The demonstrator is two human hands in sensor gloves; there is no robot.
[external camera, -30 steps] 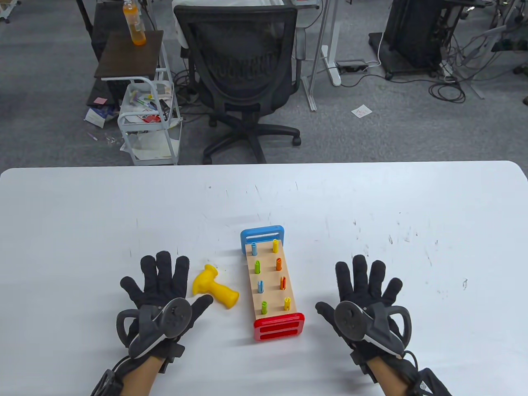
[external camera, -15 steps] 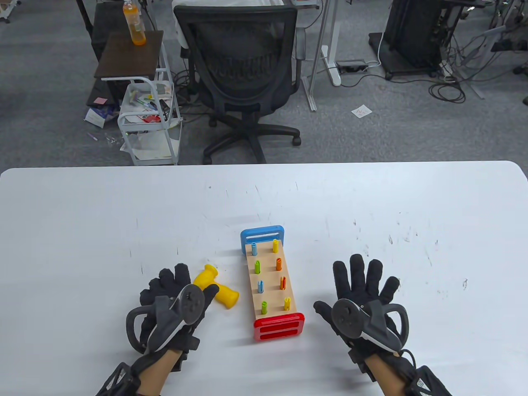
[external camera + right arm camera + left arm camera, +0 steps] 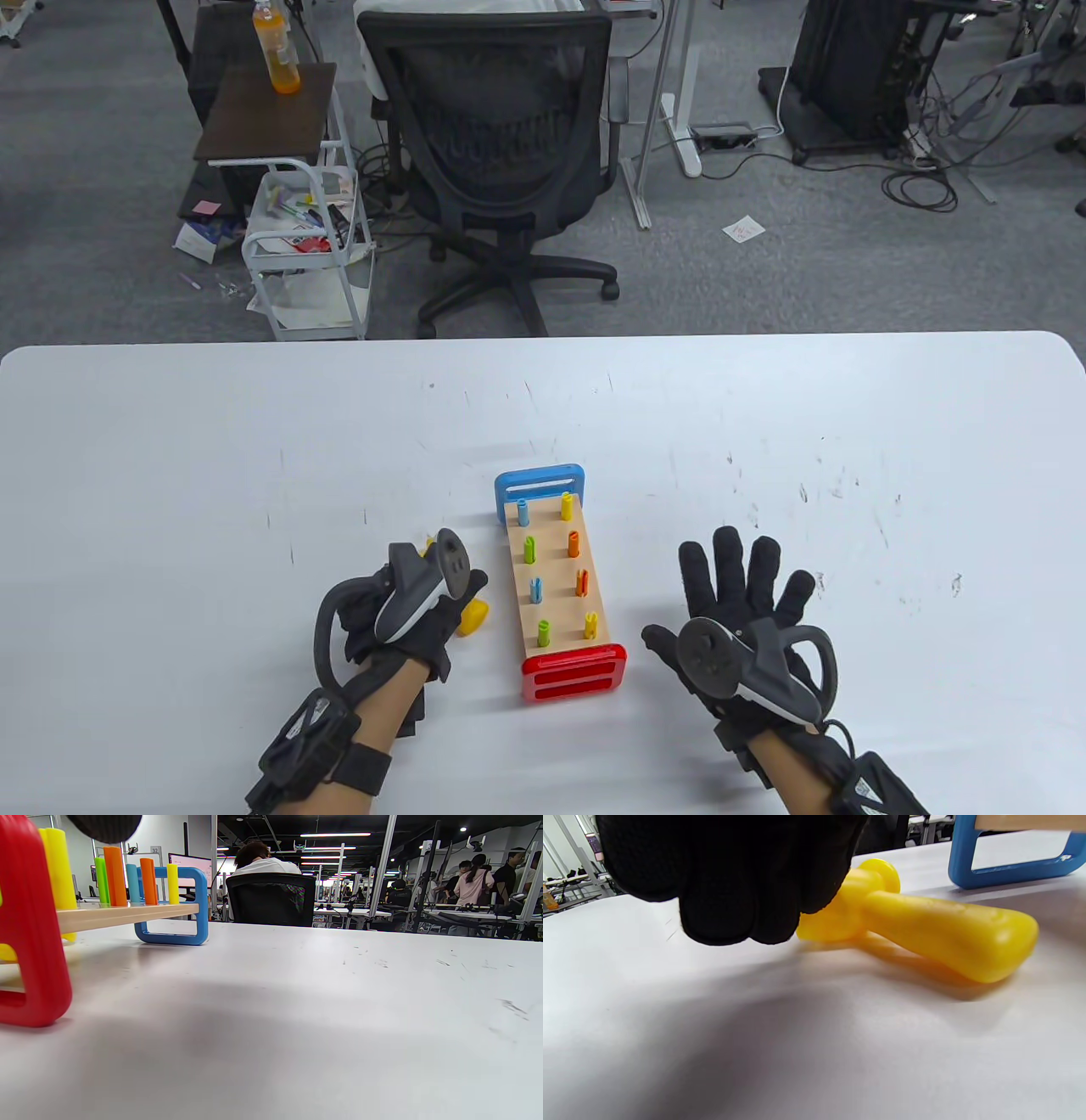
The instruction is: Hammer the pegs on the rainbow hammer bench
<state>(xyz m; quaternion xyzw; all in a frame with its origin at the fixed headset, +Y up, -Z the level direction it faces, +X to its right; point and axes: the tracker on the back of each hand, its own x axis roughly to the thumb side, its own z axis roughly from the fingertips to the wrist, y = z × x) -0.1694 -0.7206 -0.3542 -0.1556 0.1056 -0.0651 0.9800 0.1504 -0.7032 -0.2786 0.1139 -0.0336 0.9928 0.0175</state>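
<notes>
Here, starting at the left, I am watching the left hand (image 3: 416, 611) hovering over the yellow hammer (image 3: 925, 925), its gloved fingers (image 3: 729, 891) bunched together and hanging just beside the hammer's head; I cannot tell whether they are touching it. The hammer is lying on its side on the white table (image 3: 170, 441), a chunky, glossy plastic piece with a fat rounded handle end pointing toward me and a flared round face at the far end. Just to its right, the rainbow hammer bench (image 3: 556, 581) is standing lengthwise, a pale wooden deck between a blue end frame at the far side and a red end frame at the near side. Eight pegs (image 3: 529, 549) in blue, yellow, green and orange are sticking up through the deck in two rows. Further right, the right hand (image 3: 747, 611) is lying palm down near the bench, fingers spread wide, gripping nothing.
</notes>
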